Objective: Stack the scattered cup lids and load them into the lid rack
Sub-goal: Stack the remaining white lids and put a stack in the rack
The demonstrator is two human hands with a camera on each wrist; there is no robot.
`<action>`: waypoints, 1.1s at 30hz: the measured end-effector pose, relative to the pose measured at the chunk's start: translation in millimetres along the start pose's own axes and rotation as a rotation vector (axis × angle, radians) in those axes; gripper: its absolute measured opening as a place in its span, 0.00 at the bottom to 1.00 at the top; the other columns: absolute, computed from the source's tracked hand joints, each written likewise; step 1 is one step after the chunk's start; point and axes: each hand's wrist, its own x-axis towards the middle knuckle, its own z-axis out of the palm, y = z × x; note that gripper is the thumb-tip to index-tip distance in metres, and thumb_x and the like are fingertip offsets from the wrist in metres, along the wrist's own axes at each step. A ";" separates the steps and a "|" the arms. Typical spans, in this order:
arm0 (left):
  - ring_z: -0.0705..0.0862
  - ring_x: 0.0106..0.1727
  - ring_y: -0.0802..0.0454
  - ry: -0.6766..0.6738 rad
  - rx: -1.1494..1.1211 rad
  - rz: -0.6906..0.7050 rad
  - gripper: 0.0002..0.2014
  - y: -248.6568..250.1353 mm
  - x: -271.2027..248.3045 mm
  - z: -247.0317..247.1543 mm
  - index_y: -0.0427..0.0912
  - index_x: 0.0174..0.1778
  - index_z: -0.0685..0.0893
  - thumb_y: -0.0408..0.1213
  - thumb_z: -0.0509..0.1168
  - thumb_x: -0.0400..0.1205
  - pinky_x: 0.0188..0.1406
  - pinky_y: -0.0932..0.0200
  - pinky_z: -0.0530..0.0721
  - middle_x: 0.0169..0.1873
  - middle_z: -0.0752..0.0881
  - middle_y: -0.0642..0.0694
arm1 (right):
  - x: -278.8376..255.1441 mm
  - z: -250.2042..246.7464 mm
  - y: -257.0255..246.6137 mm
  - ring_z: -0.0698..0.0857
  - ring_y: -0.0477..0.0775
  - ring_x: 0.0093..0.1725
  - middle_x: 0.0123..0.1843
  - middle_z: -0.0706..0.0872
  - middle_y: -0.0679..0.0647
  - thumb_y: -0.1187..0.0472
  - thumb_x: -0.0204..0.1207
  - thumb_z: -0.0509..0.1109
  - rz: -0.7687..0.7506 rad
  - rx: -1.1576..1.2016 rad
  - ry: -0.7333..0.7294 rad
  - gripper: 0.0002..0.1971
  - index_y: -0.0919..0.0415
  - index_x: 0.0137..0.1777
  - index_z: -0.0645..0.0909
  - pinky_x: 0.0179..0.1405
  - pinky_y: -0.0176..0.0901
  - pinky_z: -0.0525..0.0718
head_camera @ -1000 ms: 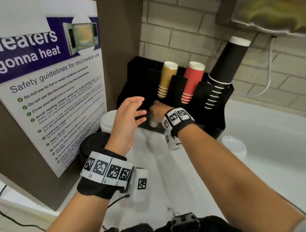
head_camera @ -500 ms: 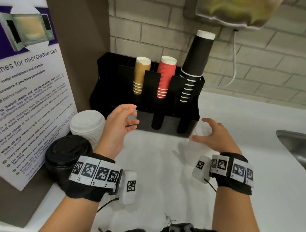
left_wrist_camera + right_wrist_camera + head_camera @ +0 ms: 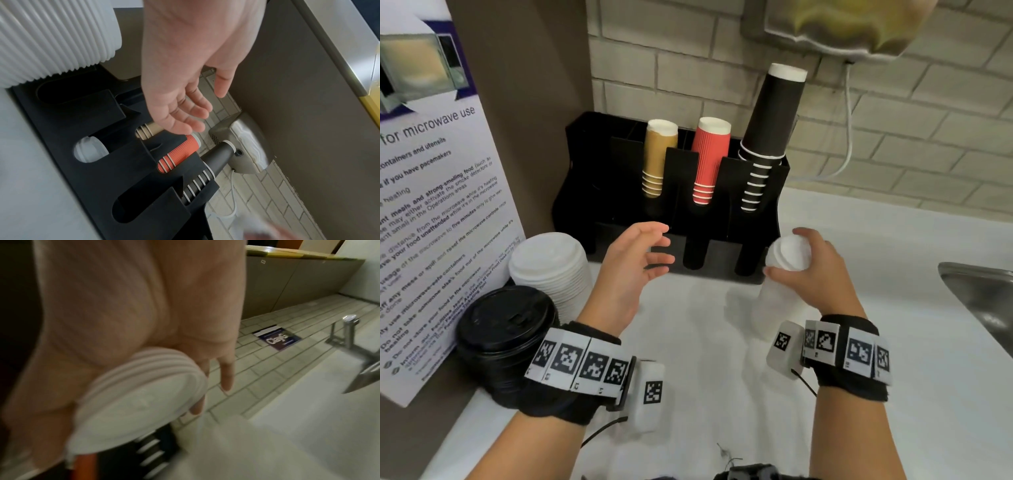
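Note:
My right hand (image 3: 812, 270) grips a small stack of white cup lids (image 3: 789, 253), lifted just above the counter at the right front corner of the black rack (image 3: 753, 236). The right wrist view shows the stacked lids (image 3: 141, 386) between thumb and fingers. My left hand (image 3: 659, 248) hovers open and empty in front of the rack's left slots. In the left wrist view, some white lids (image 3: 89, 151) sit in one front slot of the rack (image 3: 96, 183); the neighbouring slots look dark.
A tall stack of white lids (image 3: 549, 270) and a stack of black lids (image 3: 506, 325) stand at the left by the microwave notice. Tan, red and black cups (image 3: 710, 161) fill the rack's upper slots. A steel sink (image 3: 983, 294) lies at the right.
My right hand left the rack's front slot, swung right to the lids lying on the counter and picked them up. The left hand stayed open near the rack.

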 end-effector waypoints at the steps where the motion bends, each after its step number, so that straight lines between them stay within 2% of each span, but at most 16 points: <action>1: 0.89 0.45 0.54 -0.022 0.017 -0.016 0.09 -0.5 -0.8 2.4 0.53 0.52 0.86 0.38 0.61 0.86 0.47 0.56 0.84 0.49 0.87 0.50 | -1.5 -0.2 -9.7 0.76 0.53 0.65 0.65 0.77 0.51 0.50 0.63 0.83 -0.066 0.077 -0.010 0.39 0.48 0.73 0.70 0.62 0.43 0.73; 3: 0.89 0.53 0.52 -0.115 0.031 -0.089 0.09 -2.2 -3.8 9.8 0.59 0.59 0.83 0.47 0.63 0.84 0.52 0.53 0.86 0.59 0.84 0.50 | -7.9 5.4 -34.4 0.77 0.43 0.63 0.64 0.79 0.41 0.49 0.61 0.84 -0.201 0.279 -0.081 0.37 0.44 0.70 0.72 0.56 0.30 0.73; 4: 0.88 0.56 0.50 -0.183 0.019 -0.141 0.15 -3.1 -5.7 13.7 0.64 0.62 0.81 0.54 0.65 0.80 0.55 0.50 0.87 0.63 0.82 0.50 | -12.3 10.7 -46.9 0.77 0.39 0.61 0.62 0.79 0.36 0.49 0.61 0.83 -0.266 0.368 -0.130 0.36 0.42 0.69 0.73 0.56 0.27 0.74; 6: 0.88 0.59 0.49 -0.307 -0.071 -0.208 0.29 -5.9 -8.4 19.1 0.67 0.70 0.76 0.60 0.68 0.70 0.56 0.48 0.87 0.68 0.81 0.50 | -20.1 24.5 -67.4 0.79 0.38 0.60 0.58 0.79 0.32 0.51 0.64 0.81 -0.368 0.483 -0.235 0.32 0.43 0.68 0.73 0.60 0.32 0.78; 7: 0.87 0.60 0.49 -0.351 -0.129 -0.202 0.32 -7.5 -9.1 20.4 0.65 0.73 0.75 0.58 0.69 0.70 0.54 0.49 0.88 0.68 0.82 0.49 | -22.7 31.5 -74.0 0.80 0.40 0.59 0.58 0.80 0.34 0.54 0.66 0.81 -0.398 0.523 -0.291 0.31 0.45 0.68 0.73 0.60 0.37 0.81; 10: 0.84 0.67 0.48 -0.358 -0.235 -0.135 0.30 -7.0 -9.4 17.8 0.54 0.77 0.73 0.48 0.67 0.76 0.58 0.53 0.86 0.67 0.85 0.44 | -24.7 42.9 -81.0 0.82 0.48 0.62 0.60 0.82 0.43 0.60 0.70 0.79 -0.414 0.611 -0.408 0.27 0.51 0.68 0.74 0.62 0.49 0.83; 13: 0.84 0.66 0.46 -0.322 -0.288 -0.144 0.28 -4.1 -7.7 13.5 0.47 0.76 0.74 0.45 0.65 0.78 0.60 0.54 0.86 0.65 0.86 0.41 | -21.5 48.0 -79.9 0.79 0.53 0.67 0.63 0.81 0.45 0.57 0.69 0.80 -0.431 0.573 -0.417 0.28 0.48 0.68 0.75 0.68 0.58 0.79; 15: 0.84 0.66 0.44 -0.297 -0.330 -0.193 0.26 -3.1 -6.9 13.1 0.42 0.76 0.75 0.44 0.63 0.80 0.61 0.53 0.86 0.66 0.84 0.37 | -20.1 54.5 -80.6 0.76 0.52 0.68 0.65 0.79 0.44 0.54 0.68 0.81 -0.436 0.476 -0.416 0.29 0.44 0.69 0.75 0.69 0.58 0.77; 17: 0.84 0.67 0.42 -0.245 -0.328 -0.227 0.26 -3.5 -7.0 11.7 0.37 0.76 0.73 0.44 0.61 0.83 0.62 0.51 0.85 0.67 0.82 0.33 | -20.4 61.5 -81.3 0.75 0.49 0.68 0.66 0.78 0.47 0.52 0.68 0.81 -0.407 0.404 -0.427 0.30 0.41 0.69 0.74 0.70 0.55 0.77; 20: 0.86 0.62 0.43 -0.167 -0.319 -0.232 0.24 -2.6 -4.5 4.3 0.34 0.77 0.71 0.44 0.57 0.88 0.54 0.53 0.87 0.63 0.84 0.33 | -22.3 64.8 -81.7 0.75 0.47 0.67 0.66 0.77 0.49 0.50 0.65 0.82 -0.385 0.372 -0.435 0.32 0.39 0.67 0.74 0.69 0.52 0.77; 21: 0.86 0.63 0.41 -0.154 -0.321 -0.231 0.24 -2.2 -3.3 1.5 0.33 0.76 0.71 0.45 0.56 0.89 0.55 0.52 0.87 0.64 0.83 0.30 | -23.1 65.2 -82.4 0.75 0.47 0.67 0.66 0.77 0.48 0.51 0.64 0.83 -0.395 0.375 -0.427 0.32 0.39 0.67 0.74 0.68 0.50 0.77; 23: 0.83 0.67 0.36 -0.131 -0.346 -0.241 0.24 -2.0 -1.4 -2.2 0.31 0.75 0.71 0.45 0.55 0.89 0.63 0.46 0.84 0.67 0.80 0.27 | -25.0 67.4 -84.6 0.74 0.46 0.67 0.65 0.77 0.48 0.53 0.63 0.84 -0.425 0.391 -0.384 0.33 0.40 0.66 0.74 0.67 0.45 0.76; 25: 0.82 0.68 0.37 -0.139 -0.355 -0.254 0.24 -2.8 -0.6 -3.8 0.31 0.74 0.73 0.45 0.57 0.88 0.66 0.45 0.82 0.67 0.81 0.28 | -26.5 70.6 -87.4 0.74 0.44 0.67 0.65 0.76 0.48 0.55 0.63 0.84 -0.446 0.404 -0.322 0.33 0.41 0.66 0.74 0.64 0.38 0.74; 28: 0.87 0.61 0.44 -0.189 -0.383 -0.307 0.21 -3.4 -2.5 -4.8 0.36 0.65 0.83 0.47 0.60 0.83 0.55 0.51 0.88 0.59 0.88 0.35 | -28.0 73.9 -89.8 0.73 0.44 0.65 0.63 0.74 0.48 0.57 0.62 0.84 -0.440 0.411 -0.275 0.33 0.38 0.65 0.74 0.57 0.28 0.70; 30: 0.89 0.57 0.45 -0.187 -0.437 -0.315 0.17 -5.7 -3.3 -4.7 0.39 0.55 0.89 0.46 0.63 0.80 0.54 0.51 0.89 0.54 0.89 0.38 | -28.7 74.3 -90.0 0.73 0.44 0.64 0.63 0.74 0.48 0.58 0.62 0.84 -0.441 0.411 -0.266 0.33 0.37 0.64 0.74 0.56 0.26 0.70; 33: 0.91 0.50 0.46 -0.128 -0.503 -0.321 0.14 -7.5 -3.0 -5.7 0.35 0.53 0.87 0.39 0.59 0.86 0.47 0.53 0.90 0.49 0.89 0.38 | -31.4 75.5 -90.2 0.73 0.44 0.64 0.62 0.74 0.50 0.60 0.63 0.82 -0.488 0.395 -0.307 0.33 0.31 0.62 0.73 0.58 0.26 0.70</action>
